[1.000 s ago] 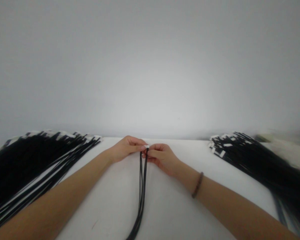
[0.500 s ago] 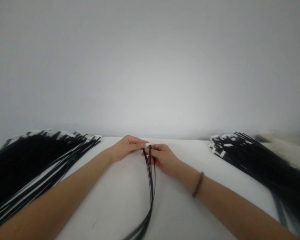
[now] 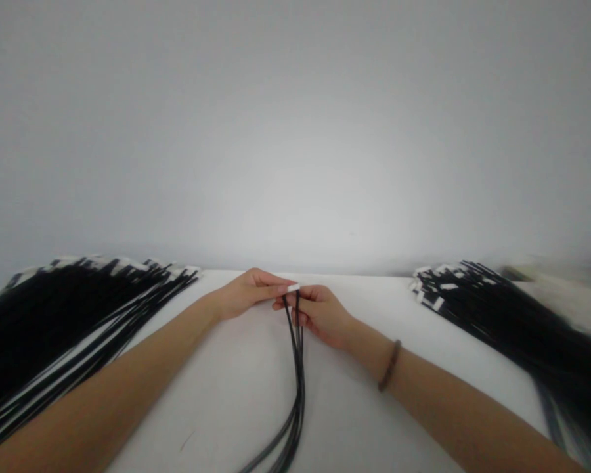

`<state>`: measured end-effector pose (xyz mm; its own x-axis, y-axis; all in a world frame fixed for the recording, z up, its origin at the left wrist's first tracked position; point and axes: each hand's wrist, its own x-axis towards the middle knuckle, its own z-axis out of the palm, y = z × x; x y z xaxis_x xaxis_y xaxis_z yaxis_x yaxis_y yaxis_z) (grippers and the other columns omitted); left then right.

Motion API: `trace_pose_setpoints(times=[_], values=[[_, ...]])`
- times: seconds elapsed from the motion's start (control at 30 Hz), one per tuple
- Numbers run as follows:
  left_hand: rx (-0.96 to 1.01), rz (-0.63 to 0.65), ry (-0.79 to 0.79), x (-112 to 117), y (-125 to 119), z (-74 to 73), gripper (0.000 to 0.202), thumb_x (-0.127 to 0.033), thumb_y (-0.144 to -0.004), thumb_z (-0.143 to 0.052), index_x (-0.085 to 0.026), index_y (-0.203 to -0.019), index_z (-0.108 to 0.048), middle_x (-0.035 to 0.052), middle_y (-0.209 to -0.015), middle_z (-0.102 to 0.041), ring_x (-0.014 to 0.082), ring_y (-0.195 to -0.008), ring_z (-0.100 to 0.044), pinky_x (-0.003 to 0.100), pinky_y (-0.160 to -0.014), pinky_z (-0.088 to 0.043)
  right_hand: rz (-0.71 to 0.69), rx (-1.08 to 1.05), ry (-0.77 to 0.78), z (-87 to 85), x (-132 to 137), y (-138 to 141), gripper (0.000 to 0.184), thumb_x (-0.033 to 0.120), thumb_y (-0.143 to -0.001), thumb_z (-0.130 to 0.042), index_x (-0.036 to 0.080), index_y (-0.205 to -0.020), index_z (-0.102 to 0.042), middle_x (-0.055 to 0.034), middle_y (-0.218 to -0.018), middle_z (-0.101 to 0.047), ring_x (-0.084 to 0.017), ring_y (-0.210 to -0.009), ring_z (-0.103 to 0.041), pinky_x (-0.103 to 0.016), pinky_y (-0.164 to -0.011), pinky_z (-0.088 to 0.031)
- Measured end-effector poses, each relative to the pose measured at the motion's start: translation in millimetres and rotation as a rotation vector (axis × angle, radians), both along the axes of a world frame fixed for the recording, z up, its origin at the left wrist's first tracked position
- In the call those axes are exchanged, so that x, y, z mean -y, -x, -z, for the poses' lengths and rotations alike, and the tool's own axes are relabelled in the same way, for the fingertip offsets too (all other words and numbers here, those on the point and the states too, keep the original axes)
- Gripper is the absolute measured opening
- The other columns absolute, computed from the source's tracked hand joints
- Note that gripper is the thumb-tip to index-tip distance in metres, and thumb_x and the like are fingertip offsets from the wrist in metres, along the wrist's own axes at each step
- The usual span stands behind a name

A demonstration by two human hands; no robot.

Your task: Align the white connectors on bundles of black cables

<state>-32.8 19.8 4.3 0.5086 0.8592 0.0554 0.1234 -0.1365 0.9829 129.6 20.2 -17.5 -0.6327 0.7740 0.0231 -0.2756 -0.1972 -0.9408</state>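
Several thin black cables (image 3: pixel 298 368) hang from a small white connector (image 3: pixel 293 288) and curve down toward the table's near edge. My left hand (image 3: pixel 251 292) pinches the connector from the left between thumb and fingers. From the other side, my right hand (image 3: pixel 325 315) has its fingers closed around the cable ends just below the connector. The fingertips of both hands almost meet there. How the individual cables sit in the connector is too small to make out.
On the left lies a large pile of black cables (image 3: pixel 54 315) with white ends. A second such pile (image 3: pixel 497 315) lies on the right, beside a blurred pale object (image 3: pixel 561 302). The white table (image 3: pixel 217 387) meets a plain wall (image 3: pixel 295 131).
The white connector now shows more fully, turned broadside between my fingertips. The cables hang closer together, and their lower curve has shifted slightly. Both hands have barely moved.
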Motion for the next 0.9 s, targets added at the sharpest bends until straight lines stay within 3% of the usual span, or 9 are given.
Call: trace_pose_setpoints(times=[0.23, 0.53, 0.9], values=[[0.014, 0.071, 0.023, -2.1, 4.9, 2.4, 0.023, -0.025, -0.077, -0.053, -0.011, -0.091, -0.065, 0.0041, -0.074, -0.061, 0.0083, -0.061, -0.048, 0.023, -0.060, -0.038, -0.031, -0.003, -0.094, 4.4, -1.8, -1.8, 0.021, 0.030, -0.067, -0.061, 0.011, -0.072, -0.062, -0.0014, -0.064, -0.060, -0.002, -0.040, -0.034, -0.021, -0.041, -0.022], [0.016, 0.098, 0.024, -0.9, 4.4, 0.7, 0.024, -0.025, -0.078, -0.052, -0.009, -0.091, -0.064, 0.0054, -0.074, -0.061, 0.0074, -0.057, -0.046, 0.022, -0.057, -0.038, -0.079, -0.020, -0.003, -2.2, 1.4, -2.5, 0.019, 0.028, -0.066, -0.063, 0.011, -0.072, -0.060, -0.0021, -0.064, -0.059, -0.003, -0.046, -0.039, -0.019, -0.043, -0.023], [0.045, 0.122, 0.056, 0.2, 3.0, -1.5, 0.022, -0.024, -0.077, -0.053, -0.010, -0.089, -0.065, 0.0046, -0.071, -0.061, 0.0102, -0.061, -0.051, 0.024, -0.060, -0.041, -0.137, -0.011, -0.074, -1.1, 0.1, -4.3, 0.017, 0.026, -0.068, -0.061, 0.010, -0.071, -0.059, -0.0028, -0.066, -0.058, -0.003, -0.048, -0.040, -0.019, -0.043, -0.023]])
